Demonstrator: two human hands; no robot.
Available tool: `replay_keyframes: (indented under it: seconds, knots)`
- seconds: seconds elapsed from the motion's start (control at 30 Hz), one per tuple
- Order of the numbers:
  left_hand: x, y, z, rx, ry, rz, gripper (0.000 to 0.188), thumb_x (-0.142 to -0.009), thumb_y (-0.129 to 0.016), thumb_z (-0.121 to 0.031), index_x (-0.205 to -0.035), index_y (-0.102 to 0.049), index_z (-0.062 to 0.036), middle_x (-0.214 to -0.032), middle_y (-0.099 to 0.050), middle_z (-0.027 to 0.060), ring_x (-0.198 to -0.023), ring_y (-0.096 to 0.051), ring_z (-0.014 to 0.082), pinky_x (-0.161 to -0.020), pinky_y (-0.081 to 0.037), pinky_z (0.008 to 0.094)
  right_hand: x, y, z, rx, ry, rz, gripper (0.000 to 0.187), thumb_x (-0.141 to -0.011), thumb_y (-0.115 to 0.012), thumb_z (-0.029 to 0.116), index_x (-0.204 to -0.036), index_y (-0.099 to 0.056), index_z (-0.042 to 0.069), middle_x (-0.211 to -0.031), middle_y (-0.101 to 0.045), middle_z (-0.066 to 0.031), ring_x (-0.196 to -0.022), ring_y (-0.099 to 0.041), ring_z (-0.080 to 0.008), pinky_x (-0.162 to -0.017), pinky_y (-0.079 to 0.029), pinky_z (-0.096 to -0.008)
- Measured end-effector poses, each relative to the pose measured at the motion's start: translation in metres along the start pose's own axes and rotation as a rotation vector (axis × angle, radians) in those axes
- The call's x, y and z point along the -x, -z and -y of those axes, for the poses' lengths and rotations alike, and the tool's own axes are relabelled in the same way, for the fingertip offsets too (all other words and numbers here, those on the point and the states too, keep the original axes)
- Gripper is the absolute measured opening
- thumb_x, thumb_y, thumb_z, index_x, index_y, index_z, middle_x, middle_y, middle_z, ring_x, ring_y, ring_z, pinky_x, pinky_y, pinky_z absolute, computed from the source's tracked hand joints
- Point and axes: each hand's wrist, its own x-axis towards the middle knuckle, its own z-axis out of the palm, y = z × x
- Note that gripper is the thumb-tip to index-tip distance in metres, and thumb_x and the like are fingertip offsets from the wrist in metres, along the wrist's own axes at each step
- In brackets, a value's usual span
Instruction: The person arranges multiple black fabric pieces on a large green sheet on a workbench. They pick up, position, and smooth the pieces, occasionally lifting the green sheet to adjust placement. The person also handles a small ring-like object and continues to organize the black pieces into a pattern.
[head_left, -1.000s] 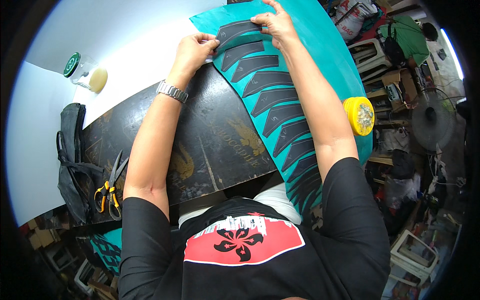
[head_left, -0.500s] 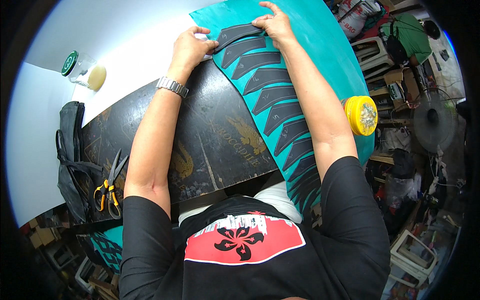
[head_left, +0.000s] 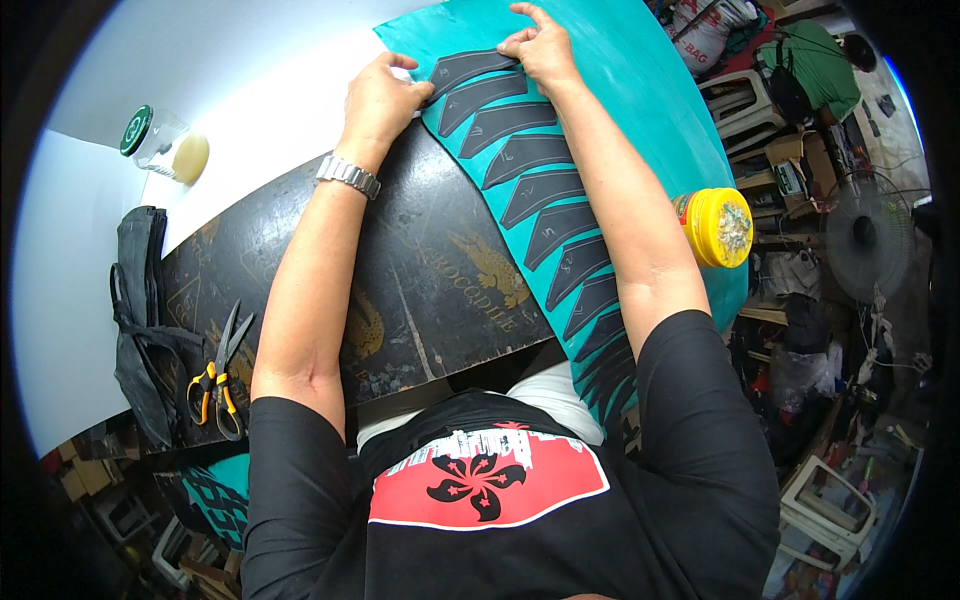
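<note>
Left fingers, right fingers half-curled on black piece, grip unclear; yellow tub further right.

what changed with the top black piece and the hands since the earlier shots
The top black piece has come down toward the teal sheet, closer to the row below. The left hand's index finger has lifted away from its end; the thumb remains there. The right hand stays at the other end. Scissors, glass jar and yellow tub stayed put.

Black pieces on teal sheet
</note>
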Motion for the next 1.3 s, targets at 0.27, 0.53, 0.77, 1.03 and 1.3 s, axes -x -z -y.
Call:
replay_keyframes:
  seconds: [0.27, 0.53, 0.77, 1.03, 1.3]
  knots:
    - [0.001, 0.0, -0.006, -0.152, -0.074, -0.008, 0.038, -0.074, -0.079, -0.021, -0.108, -0.069, -0.0073, -0.096, -0.073, 0.0168, -0.093, -0.07, 0.0307, -0.084, -0.054, 0.0387, 0.004, 0.0, 0.007, 0.126, 0.05, -0.029, 0.069, -0.065, -0.073, -0.003, -0.131, -0.057, 0.006, -0.067, -0.064, -0.0071, -0.062, -0.062, -0.0166, -0.062, -0.053, -0.0327]
    - [-0.004, -0.005, -0.003, -0.327, -0.189, -0.024, 0.044, -0.076, -0.081, -0.019, -0.115, -0.066, -0.0054, -0.088, -0.073, 0.0141, -0.078, -0.072, 0.0231, -0.074, -0.056, 0.034, 0.015, -0.008, 0.024, 0.259, 0.046, -0.034, 0.069, -0.07, -0.065, -0.004, -0.137, -0.053, 0.006, -0.085, -0.066, -0.016, -0.079, -0.065, -0.0285, -0.076, -0.053, -0.0383]
    - [0.016, 0.013, 0.012, -0.348, -0.201, -0.116, 0.05, -0.078, -0.082, -0.022, -0.122, -0.063, -0.0061, -0.095, -0.067, 0.0149, -0.087, -0.069, 0.0224, -0.078, -0.055, 0.0352, 0.013, -0.008, 0.02, 0.405, 0.289, -0.089, 0.071, -0.074, -0.066, 0.0, -0.141, -0.046, 0.006, -0.13, -0.055, -0.0281, -0.125, -0.05, -0.0438, -0.108, -0.04, -0.0455]
    - [0.056, 0.018, 0.013, -0.289, -0.482, -0.031, 0.043, -0.096, -0.061, -0.031, -0.137, -0.056, -0.0186, -0.134, -0.055, 0.0127, -0.089, -0.065, 0.0267, -0.087, -0.053, 0.0382, 0.008, -0.003, 0.015, 0.593, 0.34, -0.058, 0.072, -0.08, -0.074, 0.011, -0.145, -0.042, 0.012, -0.127, -0.057, -0.022, -0.118, -0.056, -0.0391, -0.098, -0.046, -0.0504]
    - [0.066, 0.011, 0.004, -0.484, -0.543, 0.004, 0.048, -0.097, -0.055, -0.044, -0.13, -0.06, -0.01, -0.131, -0.06, 0.0083, -0.105, -0.06, 0.0291, -0.092, -0.05, 0.0389, 0.015, 0.015, 0.046, 0.931, -0.049, -0.101, 0.082, -0.084, -0.075, 0.035, -0.152, -0.032, 0.024, -0.146, -0.045, -0.0193, -0.135, -0.043, -0.0365, -0.105, -0.034, -0.0635]
